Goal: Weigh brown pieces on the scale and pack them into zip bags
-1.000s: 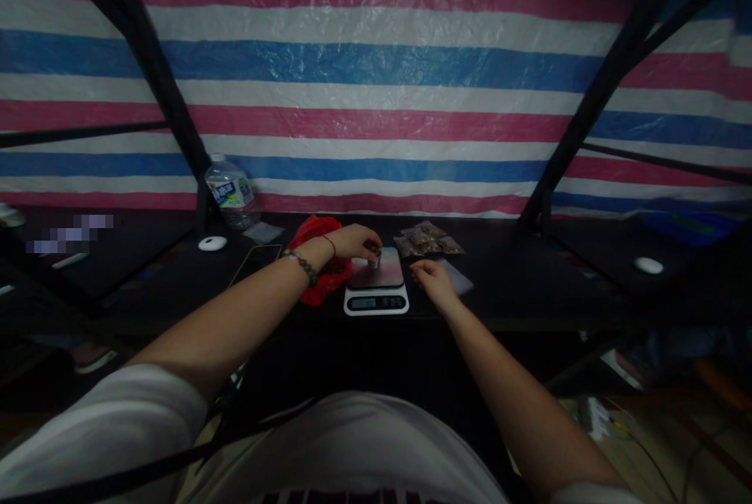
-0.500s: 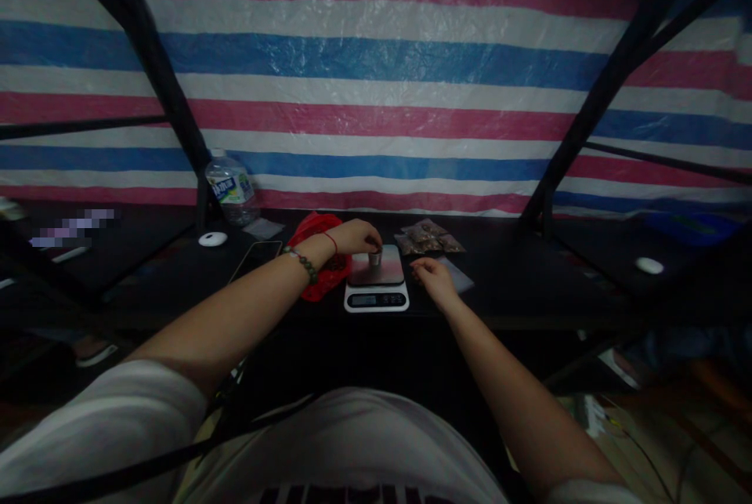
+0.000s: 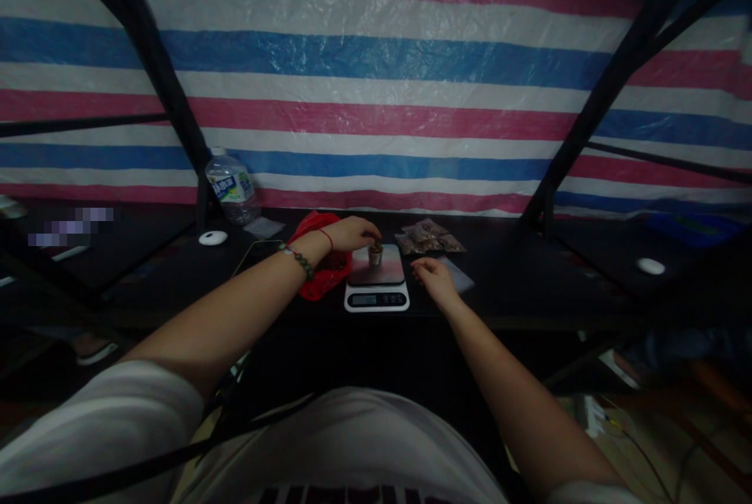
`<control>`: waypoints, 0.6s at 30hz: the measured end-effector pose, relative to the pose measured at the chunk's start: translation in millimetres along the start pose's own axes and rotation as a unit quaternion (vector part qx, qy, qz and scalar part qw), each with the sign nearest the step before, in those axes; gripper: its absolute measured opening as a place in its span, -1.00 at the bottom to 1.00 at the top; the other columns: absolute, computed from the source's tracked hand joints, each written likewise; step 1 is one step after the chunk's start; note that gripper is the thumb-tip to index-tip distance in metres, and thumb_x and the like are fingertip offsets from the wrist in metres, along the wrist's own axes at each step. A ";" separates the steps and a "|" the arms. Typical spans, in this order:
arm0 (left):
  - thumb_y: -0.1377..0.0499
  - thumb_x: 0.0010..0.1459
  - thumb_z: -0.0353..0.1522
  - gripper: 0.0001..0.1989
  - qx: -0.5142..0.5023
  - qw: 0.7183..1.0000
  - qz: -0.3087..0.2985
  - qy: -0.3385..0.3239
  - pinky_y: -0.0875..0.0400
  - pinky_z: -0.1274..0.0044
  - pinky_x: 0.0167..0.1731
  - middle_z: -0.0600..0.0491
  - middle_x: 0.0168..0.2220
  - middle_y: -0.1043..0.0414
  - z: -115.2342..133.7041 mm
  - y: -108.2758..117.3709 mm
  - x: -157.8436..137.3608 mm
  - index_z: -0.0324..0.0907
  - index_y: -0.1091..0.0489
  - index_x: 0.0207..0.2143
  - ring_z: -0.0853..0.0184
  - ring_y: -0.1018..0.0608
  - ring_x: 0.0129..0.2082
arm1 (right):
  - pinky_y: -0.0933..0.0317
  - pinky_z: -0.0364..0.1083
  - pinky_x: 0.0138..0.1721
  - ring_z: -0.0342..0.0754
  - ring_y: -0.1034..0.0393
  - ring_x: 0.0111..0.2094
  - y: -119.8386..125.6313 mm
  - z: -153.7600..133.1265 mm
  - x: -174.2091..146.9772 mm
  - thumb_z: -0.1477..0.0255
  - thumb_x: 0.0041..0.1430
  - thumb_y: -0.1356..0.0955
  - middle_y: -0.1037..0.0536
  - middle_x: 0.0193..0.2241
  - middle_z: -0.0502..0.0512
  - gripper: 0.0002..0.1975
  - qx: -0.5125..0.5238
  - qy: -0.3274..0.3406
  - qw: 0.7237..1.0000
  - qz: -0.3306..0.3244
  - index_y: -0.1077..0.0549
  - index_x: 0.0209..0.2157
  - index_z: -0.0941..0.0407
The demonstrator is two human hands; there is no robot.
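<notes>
My left hand (image 3: 356,233), with a red string and a bead bracelet at the wrist, hovers over a small metal cup (image 3: 375,256). Its fingers are loosely stretched just above the brown contents; contact with them cannot be made out. The cup stands upright on a white digital kitchen scale (image 3: 377,302), whose reading is too dim to read. Left of the scale lies an open red plastic bag (image 3: 314,288) with dark bits in it, partly behind my left wrist. My right hand (image 3: 433,273) rests closed beside the scale, fingers curled, nothing visible in them.
Filled clear packets (image 3: 427,236) lie behind my right hand, and flat clear bags (image 3: 458,275) beside it. At left are a phone (image 3: 258,252), a white mouse-like object (image 3: 212,238), more flat bags (image 3: 264,228) and a plastic bottle (image 3: 232,189). Black metal posts flank the table.
My left fingers have lifted off the cup and shifted slightly left, so its rim and brown contents now show. My right hand has stayed in place.
</notes>
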State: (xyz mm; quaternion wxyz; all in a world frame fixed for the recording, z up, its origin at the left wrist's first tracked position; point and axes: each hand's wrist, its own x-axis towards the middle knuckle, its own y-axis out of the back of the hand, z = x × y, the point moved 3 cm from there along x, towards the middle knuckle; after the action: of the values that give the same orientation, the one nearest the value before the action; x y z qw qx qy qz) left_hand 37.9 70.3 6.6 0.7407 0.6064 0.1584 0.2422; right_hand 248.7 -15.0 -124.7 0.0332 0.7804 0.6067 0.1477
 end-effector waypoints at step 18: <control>0.02 0.08 0.09 -0.44 -0.050 0.985 -0.009 0.163 -0.28 0.56 -0.42 0.02 -0.33 -0.54 3.9 -2.6 -101.2 -0.15 -0.52 -0.31 0.31 -0.50 -0.40 | -0.17 -0.17 -0.48 -0.11 -0.35 -0.48 2.4 1.9 1.4 0.30 -0.04 -0.27 -0.50 -0.49 0.03 -0.70 -0.028 0.008 1.000 0.004 -0.50 -0.32 0.16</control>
State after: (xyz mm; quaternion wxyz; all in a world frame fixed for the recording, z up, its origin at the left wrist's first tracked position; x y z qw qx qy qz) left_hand -43.9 11.0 -1.0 0.7365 0.5198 0.2700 0.3383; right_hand 251.8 -14.0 -125.7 0.0492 0.7805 0.5994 0.1708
